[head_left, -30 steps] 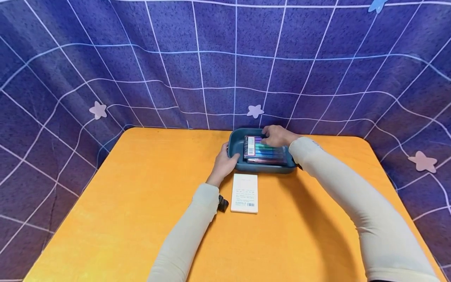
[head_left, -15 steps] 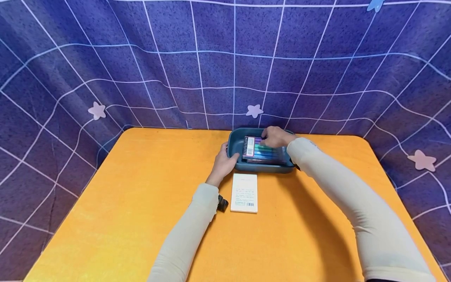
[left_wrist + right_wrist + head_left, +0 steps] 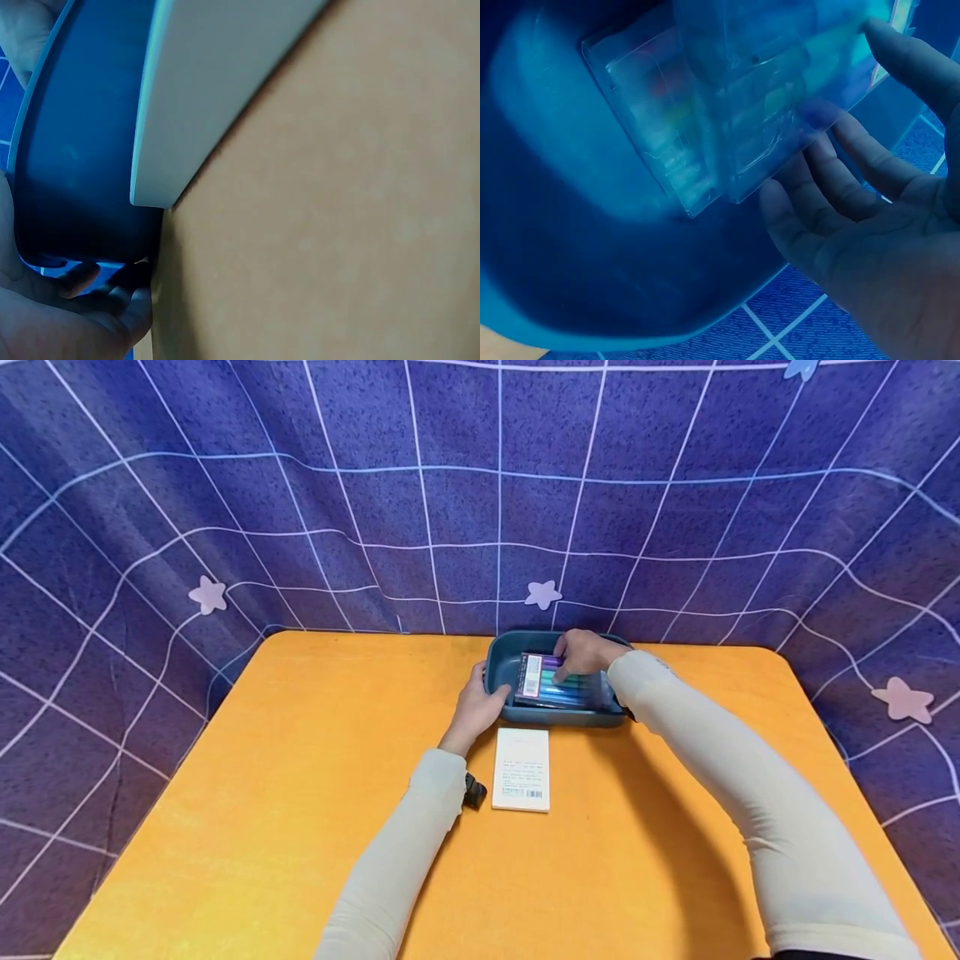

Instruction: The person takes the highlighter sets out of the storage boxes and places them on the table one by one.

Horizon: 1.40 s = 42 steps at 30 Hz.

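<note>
A dark teal plastic bin (image 3: 558, 717) stands at the back of the table. My left hand (image 3: 476, 706) grips its left end, thumb over the rim and fingers (image 3: 139, 311) around the outside. My right hand (image 3: 587, 652) reaches in over the far side and pinches a clear case of coloured pens (image 3: 557, 695). The thumb lies on top of this case and the fingers (image 3: 810, 176) are along its far edge. A second clear case (image 3: 656, 112) lies beneath it in the bin, mostly covered in the head view.
A white booklet (image 3: 521, 770) with printed text lies just in front of the bin. The orange table (image 3: 315, 760) ends close behind the bin, where a blue curtain (image 3: 360, 510) with a grid pattern hangs.
The upper pen case has shifted slightly toward the near side, covering more of the lower case. My right hand has moved little, and the left hand stays on the bin.
</note>
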Each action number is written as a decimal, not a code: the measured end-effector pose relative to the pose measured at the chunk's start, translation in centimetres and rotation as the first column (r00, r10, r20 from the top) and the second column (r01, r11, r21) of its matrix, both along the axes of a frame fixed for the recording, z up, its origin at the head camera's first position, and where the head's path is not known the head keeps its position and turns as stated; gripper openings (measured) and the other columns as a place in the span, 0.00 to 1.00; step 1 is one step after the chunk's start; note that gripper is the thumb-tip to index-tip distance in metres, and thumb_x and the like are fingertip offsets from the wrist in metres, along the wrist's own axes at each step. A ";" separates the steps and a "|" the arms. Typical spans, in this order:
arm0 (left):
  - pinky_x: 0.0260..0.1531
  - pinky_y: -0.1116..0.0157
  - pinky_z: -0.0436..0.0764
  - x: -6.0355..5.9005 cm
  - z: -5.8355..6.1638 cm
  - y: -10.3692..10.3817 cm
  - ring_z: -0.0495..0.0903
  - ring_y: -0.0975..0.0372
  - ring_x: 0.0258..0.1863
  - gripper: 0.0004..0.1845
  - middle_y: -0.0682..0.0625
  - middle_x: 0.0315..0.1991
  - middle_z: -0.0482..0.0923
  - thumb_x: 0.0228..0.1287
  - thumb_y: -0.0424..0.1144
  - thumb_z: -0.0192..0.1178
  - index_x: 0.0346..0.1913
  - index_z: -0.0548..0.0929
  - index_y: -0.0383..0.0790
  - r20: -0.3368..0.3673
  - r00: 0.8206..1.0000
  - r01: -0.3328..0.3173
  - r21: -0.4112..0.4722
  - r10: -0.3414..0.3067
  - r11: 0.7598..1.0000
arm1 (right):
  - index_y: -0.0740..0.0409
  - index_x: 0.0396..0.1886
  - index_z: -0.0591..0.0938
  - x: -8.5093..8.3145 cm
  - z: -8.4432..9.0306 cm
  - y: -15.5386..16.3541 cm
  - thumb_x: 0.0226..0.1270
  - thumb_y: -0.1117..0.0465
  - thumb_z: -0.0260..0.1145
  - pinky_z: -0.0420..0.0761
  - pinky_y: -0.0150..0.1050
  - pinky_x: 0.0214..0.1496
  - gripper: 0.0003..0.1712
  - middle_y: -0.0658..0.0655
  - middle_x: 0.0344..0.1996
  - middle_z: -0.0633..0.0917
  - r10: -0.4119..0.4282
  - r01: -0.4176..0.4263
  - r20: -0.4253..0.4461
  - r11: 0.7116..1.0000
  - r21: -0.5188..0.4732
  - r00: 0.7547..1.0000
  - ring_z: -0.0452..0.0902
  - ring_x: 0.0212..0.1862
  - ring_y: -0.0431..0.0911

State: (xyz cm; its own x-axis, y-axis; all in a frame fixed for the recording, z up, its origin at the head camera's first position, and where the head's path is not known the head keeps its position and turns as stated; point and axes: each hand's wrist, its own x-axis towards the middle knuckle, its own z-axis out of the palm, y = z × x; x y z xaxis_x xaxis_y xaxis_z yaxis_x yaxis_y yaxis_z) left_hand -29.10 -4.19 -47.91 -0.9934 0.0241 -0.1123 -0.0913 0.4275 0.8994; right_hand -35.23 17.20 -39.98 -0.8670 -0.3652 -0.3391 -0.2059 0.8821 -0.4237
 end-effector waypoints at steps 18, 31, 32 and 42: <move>0.71 0.46 0.70 -0.1 0.0 0.1 0.69 0.48 0.72 0.35 0.42 0.75 0.66 0.73 0.45 0.55 0.78 0.56 0.48 0.002 1.000 -0.008 -0.003 0.008 1.000 | 0.69 0.60 0.77 0.0 0.0 0.2 0.58 0.54 0.77 0.77 0.50 0.66 0.36 0.67 0.59 0.81 0.030 -0.030 0.080 1.000 0.001 0.996 0.76 0.55 0.54; 0.71 0.45 0.70 0.0 -0.1 0.1 0.70 0.49 0.71 0.34 0.43 0.74 0.67 0.73 0.45 0.55 0.78 0.56 0.48 0.001 1.000 -0.004 0.000 0.004 1.000 | 0.69 0.65 0.72 0.3 0.1 0.1 0.59 0.55 0.76 0.73 0.52 0.70 0.39 0.70 0.65 0.75 0.066 -0.061 0.138 0.997 -0.042 0.988 0.72 0.64 0.59; 0.71 0.45 0.70 0.0 -0.1 0.1 0.70 0.49 0.71 0.34 0.43 0.74 0.67 0.73 0.45 0.55 0.78 0.56 0.48 0.001 1.000 -0.004 0.002 0.004 1.000 | 0.70 0.66 0.71 0.2 0.1 0.2 0.60 0.55 0.75 0.72 0.53 0.71 0.40 0.70 0.66 0.75 0.074 -0.070 0.136 0.997 -0.035 0.988 0.72 0.65 0.59; 0.72 0.44 0.68 -0.1 -0.1 0.1 0.68 0.48 0.72 0.35 0.43 0.75 0.65 0.73 0.46 0.55 0.79 0.56 0.49 0.012 1.000 -0.008 0.005 0.008 1.000 | 0.68 0.60 0.75 0.2 0.1 0.0 0.58 0.56 0.76 0.75 0.48 0.63 0.34 0.64 0.56 0.79 0.113 -0.111 0.115 0.994 -0.022 0.987 0.71 0.54 0.52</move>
